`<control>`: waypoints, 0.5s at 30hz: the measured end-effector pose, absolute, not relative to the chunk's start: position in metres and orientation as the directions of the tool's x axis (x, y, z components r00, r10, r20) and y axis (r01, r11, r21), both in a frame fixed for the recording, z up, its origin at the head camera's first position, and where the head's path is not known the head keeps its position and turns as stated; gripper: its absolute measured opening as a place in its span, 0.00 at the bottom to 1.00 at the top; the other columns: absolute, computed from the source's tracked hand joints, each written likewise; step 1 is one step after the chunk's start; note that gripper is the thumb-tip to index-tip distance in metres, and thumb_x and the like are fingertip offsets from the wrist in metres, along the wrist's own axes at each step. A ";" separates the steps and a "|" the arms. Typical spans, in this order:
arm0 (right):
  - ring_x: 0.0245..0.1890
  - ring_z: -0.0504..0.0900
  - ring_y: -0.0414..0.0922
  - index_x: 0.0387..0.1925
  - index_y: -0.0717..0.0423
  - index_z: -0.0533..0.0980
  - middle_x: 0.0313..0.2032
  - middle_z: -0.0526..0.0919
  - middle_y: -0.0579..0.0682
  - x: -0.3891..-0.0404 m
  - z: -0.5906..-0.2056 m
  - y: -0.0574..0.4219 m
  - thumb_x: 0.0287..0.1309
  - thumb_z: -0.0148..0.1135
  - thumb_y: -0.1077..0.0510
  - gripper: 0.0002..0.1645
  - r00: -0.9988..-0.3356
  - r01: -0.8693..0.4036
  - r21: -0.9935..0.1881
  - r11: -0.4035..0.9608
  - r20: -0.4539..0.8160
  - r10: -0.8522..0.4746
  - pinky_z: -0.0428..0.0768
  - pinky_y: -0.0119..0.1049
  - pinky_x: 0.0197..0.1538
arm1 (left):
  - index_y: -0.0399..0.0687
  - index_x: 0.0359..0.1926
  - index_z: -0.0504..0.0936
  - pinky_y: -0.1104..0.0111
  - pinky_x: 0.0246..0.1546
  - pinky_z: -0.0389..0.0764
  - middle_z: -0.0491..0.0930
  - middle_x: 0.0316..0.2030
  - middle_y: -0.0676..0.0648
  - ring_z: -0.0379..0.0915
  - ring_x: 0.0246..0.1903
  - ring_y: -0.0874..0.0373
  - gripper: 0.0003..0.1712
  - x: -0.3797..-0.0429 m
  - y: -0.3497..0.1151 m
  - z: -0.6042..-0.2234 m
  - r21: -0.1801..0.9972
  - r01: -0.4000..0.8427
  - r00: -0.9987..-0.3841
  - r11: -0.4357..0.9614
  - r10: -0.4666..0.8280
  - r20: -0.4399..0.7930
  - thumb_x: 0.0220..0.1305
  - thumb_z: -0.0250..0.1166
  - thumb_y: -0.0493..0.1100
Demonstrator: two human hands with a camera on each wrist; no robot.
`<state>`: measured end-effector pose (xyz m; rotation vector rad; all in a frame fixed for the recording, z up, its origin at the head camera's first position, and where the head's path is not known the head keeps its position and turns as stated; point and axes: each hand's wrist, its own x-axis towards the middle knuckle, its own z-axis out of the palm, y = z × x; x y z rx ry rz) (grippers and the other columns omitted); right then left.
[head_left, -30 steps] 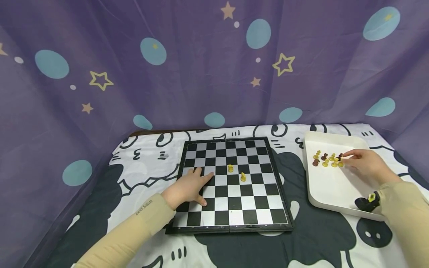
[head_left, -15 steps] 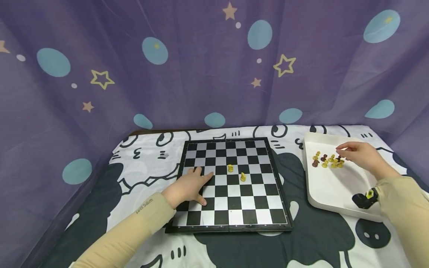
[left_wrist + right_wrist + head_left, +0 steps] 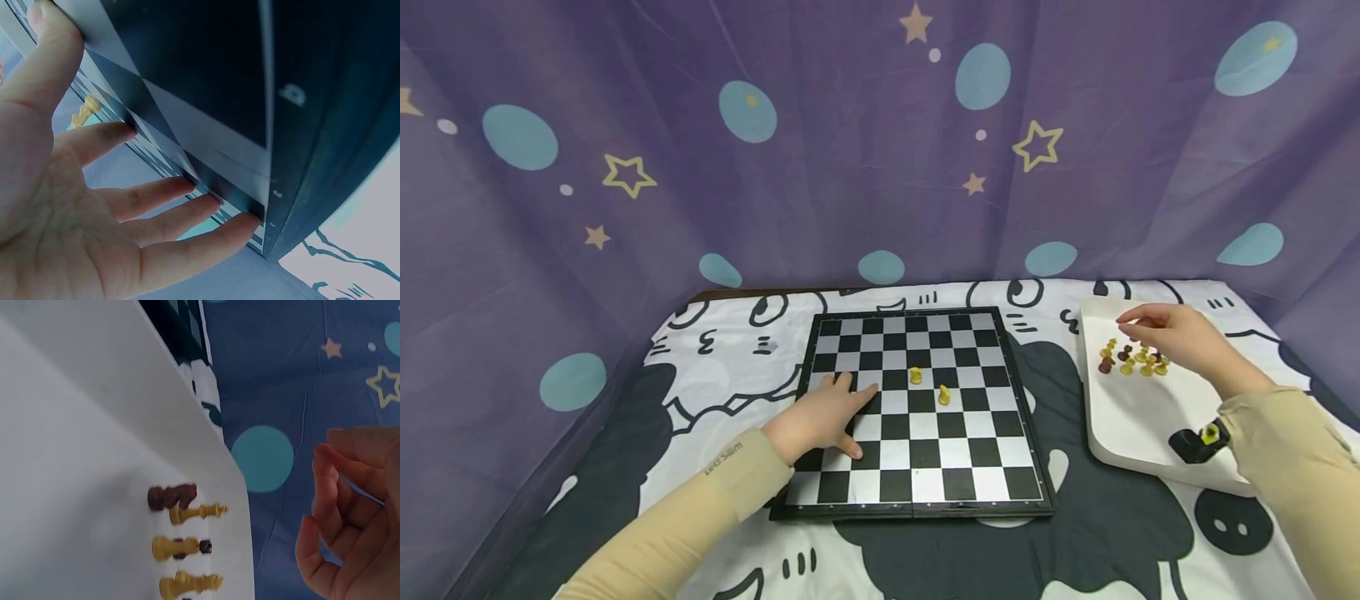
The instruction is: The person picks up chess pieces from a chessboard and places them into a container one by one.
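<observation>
In the head view, my left hand (image 3: 823, 417) lies spread on the left side of a black-and-white chessboard (image 3: 925, 487). Its straight fingertips (image 3: 247, 222) touch the squares in the left wrist view. Two yellow chess pieces, one (image 3: 915, 377) left of the other (image 3: 944, 395), stand near the middle of the board. My right hand (image 3: 1172, 333) is over the back of a white tray (image 3: 1138, 433), thumb and forefinger together, other fingers curled. I cannot tell whether a small piece is between those fingertips. Below it are several yellow pieces (image 3: 187, 584) and brown ones, including a knight (image 3: 172, 496).
The board and tray sit on a black-and-white cartoon-print cloth (image 3: 1112, 533), with a strip of cloth between them. Behind hangs a purple curtain (image 3: 850, 167) with stars and blue ovals. A black wrist camera (image 3: 1198, 442) sits at my right sleeve.
My right hand has lifted from the pieces at the tray's right and moved left above them, toward the tray's back left. My left hand and the two pieces on the board have stayed put.
</observation>
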<state>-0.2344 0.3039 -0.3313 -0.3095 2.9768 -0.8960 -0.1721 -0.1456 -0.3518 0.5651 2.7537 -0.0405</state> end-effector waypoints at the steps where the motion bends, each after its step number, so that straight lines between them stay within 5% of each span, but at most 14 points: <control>1: 0.24 0.71 0.36 0.49 0.65 0.76 0.32 0.82 0.54 -0.233 -0.331 0.301 0.64 0.56 0.51 0.22 -0.979 -0.191 -0.551 0.813 0.046 -0.199 0.70 0.32 0.26 | 0.49 0.70 0.61 0.50 0.53 0.74 0.63 0.61 0.31 0.62 0.58 0.36 0.56 -0.172 -0.146 -0.352 0.037 0.387 -0.868 0.921 0.377 -0.324 0.40 0.75 0.56; 7: 0.26 0.77 0.34 0.49 0.64 0.77 0.31 0.85 0.54 -0.230 -0.329 0.282 0.64 0.57 0.53 0.19 -0.965 -0.231 -0.596 0.769 0.040 -0.259 0.73 0.30 0.30 | 0.50 0.70 0.61 0.50 0.53 0.74 0.63 0.61 0.31 0.62 0.58 0.36 0.56 -0.173 -0.146 -0.353 0.027 0.382 -0.870 0.924 0.369 -0.326 0.40 0.75 0.56; 15: 0.20 0.79 0.43 0.49 0.65 0.76 0.29 0.81 0.55 -0.229 -0.331 0.256 0.63 0.57 0.58 0.17 -0.943 -0.264 -0.668 0.696 0.027 -0.331 0.74 0.34 0.21 | 0.50 0.70 0.62 0.50 0.53 0.74 0.63 0.60 0.31 0.60 0.60 0.35 0.56 -0.173 -0.146 -0.356 0.036 0.381 -0.872 0.924 0.373 -0.317 0.40 0.76 0.57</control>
